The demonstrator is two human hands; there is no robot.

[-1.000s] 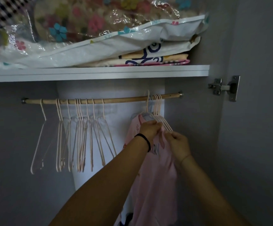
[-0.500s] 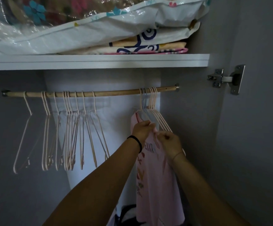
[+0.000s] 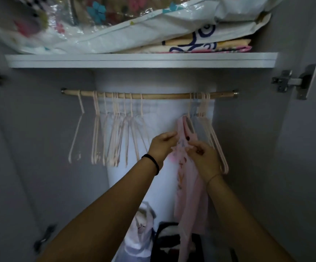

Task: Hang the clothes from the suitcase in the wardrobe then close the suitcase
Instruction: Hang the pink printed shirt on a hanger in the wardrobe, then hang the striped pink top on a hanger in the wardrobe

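Both hands reach up into the wardrobe at a pink garment [image 3: 189, 188] that hangs from a hanger on the wooden rail [image 3: 149, 95]. Left hand [image 3: 162, 145], with a black band on its wrist, pinches the garment's left edge near the collar. Right hand [image 3: 205, 157] is closed with fingers curled on the cloth at the front. Just right of the garment, a few empty pink hangers [image 3: 213, 137] crowd against the right wrist; a larger bunch of empty hangers [image 3: 113, 137] hangs well apart at the rail's left. Above, the white shelf [image 3: 140, 60] carries a floral plastic storage bag [image 3: 134, 21] and folded bedding [image 3: 206, 45]. Door hinges [image 3: 293, 82] show at the sides. Below lie other clothes, blurred.
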